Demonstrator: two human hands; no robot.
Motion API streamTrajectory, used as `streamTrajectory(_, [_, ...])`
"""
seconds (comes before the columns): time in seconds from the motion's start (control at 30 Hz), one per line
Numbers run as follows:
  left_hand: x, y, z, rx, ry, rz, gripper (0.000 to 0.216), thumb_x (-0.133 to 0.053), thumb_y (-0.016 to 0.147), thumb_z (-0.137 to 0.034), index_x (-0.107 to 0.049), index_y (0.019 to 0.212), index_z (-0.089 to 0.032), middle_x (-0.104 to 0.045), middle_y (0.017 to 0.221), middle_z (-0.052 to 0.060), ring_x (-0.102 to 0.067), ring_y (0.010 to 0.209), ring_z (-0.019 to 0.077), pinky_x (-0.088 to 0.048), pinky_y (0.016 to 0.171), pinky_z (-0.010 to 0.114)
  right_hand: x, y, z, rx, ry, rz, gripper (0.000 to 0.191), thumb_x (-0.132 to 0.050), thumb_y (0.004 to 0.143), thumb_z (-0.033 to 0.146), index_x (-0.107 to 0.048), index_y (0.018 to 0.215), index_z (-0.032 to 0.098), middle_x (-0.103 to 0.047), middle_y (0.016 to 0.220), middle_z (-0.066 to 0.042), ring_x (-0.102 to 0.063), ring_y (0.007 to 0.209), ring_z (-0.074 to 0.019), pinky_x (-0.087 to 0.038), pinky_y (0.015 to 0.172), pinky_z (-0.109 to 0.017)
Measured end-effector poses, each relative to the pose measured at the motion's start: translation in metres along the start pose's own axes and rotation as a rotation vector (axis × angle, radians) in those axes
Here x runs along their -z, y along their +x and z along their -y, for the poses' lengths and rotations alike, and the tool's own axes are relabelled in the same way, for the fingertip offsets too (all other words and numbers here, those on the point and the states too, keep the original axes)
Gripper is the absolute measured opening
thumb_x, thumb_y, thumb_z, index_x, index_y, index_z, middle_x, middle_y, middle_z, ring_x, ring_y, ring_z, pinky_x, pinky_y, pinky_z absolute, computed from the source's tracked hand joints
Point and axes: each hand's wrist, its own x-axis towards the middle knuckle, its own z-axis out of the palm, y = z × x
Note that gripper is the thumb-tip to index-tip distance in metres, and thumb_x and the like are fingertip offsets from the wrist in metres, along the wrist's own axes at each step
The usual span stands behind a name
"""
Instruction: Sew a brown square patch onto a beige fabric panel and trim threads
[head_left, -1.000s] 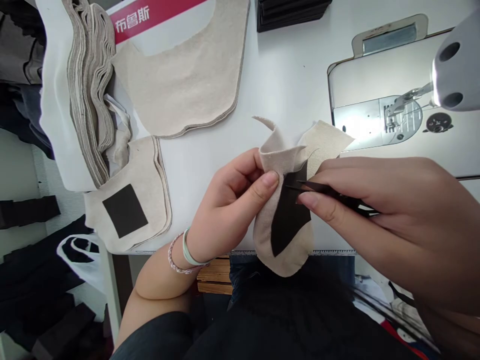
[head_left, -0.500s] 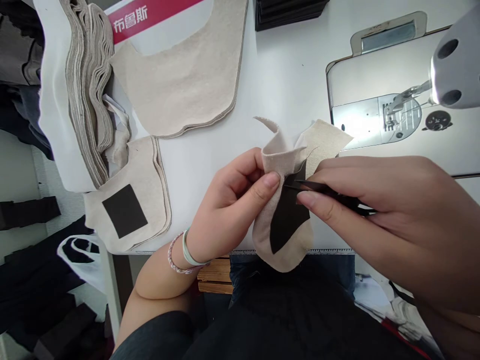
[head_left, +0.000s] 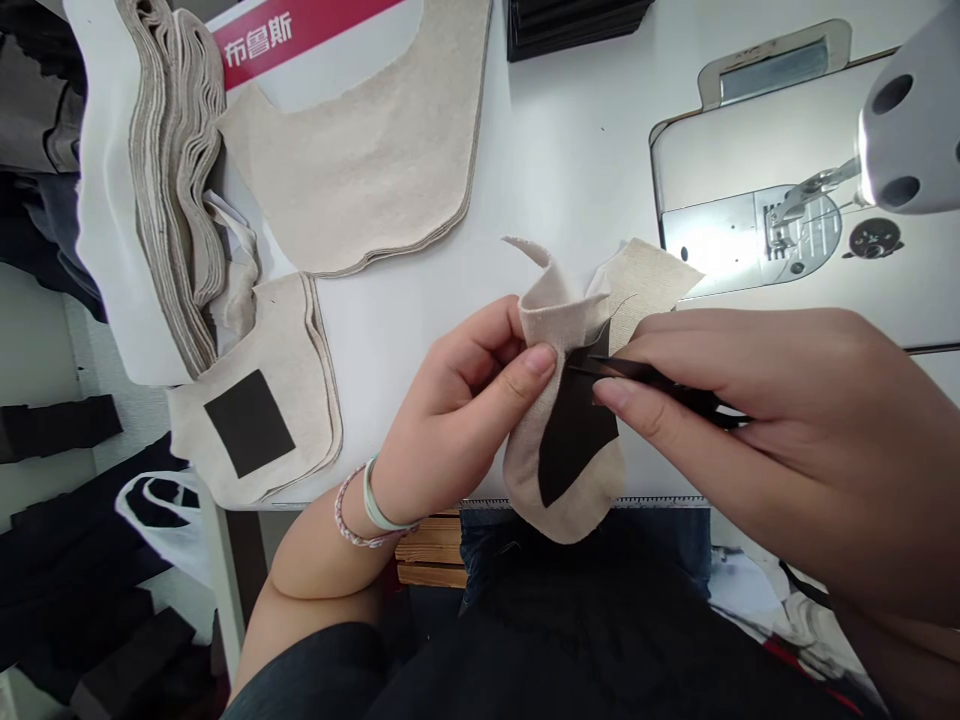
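Note:
My left hand (head_left: pixel 465 400) pinches a folded beige fabric piece (head_left: pixel 559 310) with a black patch (head_left: pixel 574 440) sewn on it, thumb on top near the fold. My right hand (head_left: pixel 757 400) is closed on small black thread snips (head_left: pixel 645 375), whose blades point left and touch the top edge of the black patch. The fabric hangs over the front edge of the white table (head_left: pixel 555 150). A bracelet and a pale bangle sit on my left wrist.
A stack of beige pieces with a black square patch (head_left: pixel 251 420) lies at the left. Larger beige cut panels (head_left: pixel 367 170) lie behind it, and a tall pile of layers (head_left: pixel 172 180) at the far left. The sewing machine (head_left: pixel 810 200) stands at the right.

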Motion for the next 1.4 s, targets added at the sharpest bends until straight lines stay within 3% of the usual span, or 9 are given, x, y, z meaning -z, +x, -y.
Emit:
streamTrajectory(0.33, [0.0011, 0.0004, -0.0001, 0.031, -0.012, 0.017, 0.010, -0.060, 0.093, -0.031, -0.061, 0.089, -0.022, -0.062, 0.077, 0.002, -0.064, 0.074, 0.0147, -0.055, 0.061, 0.026, -0.0029, -0.0014, 0.0003, 0.003, -0.008, 0.004, 0.035, -0.056, 0.090, 0.020, -0.041, 0.059, 0.019, -0.044, 0.056, 0.003, -0.035, 0.050, -0.0089, -0.027, 0.050, -0.032])
streamTrajectory(0.6, [-0.0009, 0.0014, -0.0007, 0.082, -0.182, 0.076, 0.012, -0.058, 0.094, -0.028, -0.067, 0.100, -0.022, -0.066, 0.085, 0.001, -0.066, 0.082, 0.0152, -0.056, 0.073, 0.027, -0.0019, -0.0023, -0.0015, 0.073, -0.047, -0.012, 0.032, -0.055, 0.091, 0.018, -0.046, 0.060, 0.018, -0.044, 0.058, 0.003, -0.036, 0.053, -0.0081, -0.028, 0.050, -0.030])
streamTrajectory(0.8, [-0.0010, 0.0025, -0.0023, 0.076, -0.224, 0.111, 0.015, -0.057, 0.095, -0.026, -0.069, 0.102, -0.023, -0.070, 0.094, 0.001, -0.066, 0.089, 0.0158, -0.056, 0.083, 0.030, -0.0020, -0.0032, -0.0021, 0.093, -0.077, -0.030, 0.033, -0.054, 0.091, 0.016, -0.042, 0.060, 0.018, -0.041, 0.057, 0.003, -0.035, 0.052, -0.0074, -0.028, 0.050, -0.029])
streamTrajectory(1.4, [0.0015, 0.0020, -0.0050, 0.083, -0.149, 0.088, 0.013, -0.058, 0.094, -0.026, -0.058, 0.083, -0.020, -0.052, 0.071, -0.002, -0.052, 0.064, 0.0079, -0.045, 0.058, 0.020, -0.0019, -0.0031, -0.0026, 0.111, -0.180, -0.027, 0.033, -0.053, 0.090, 0.019, -0.043, 0.058, 0.018, -0.043, 0.057, 0.002, -0.033, 0.051, -0.0084, -0.026, 0.047, -0.029])
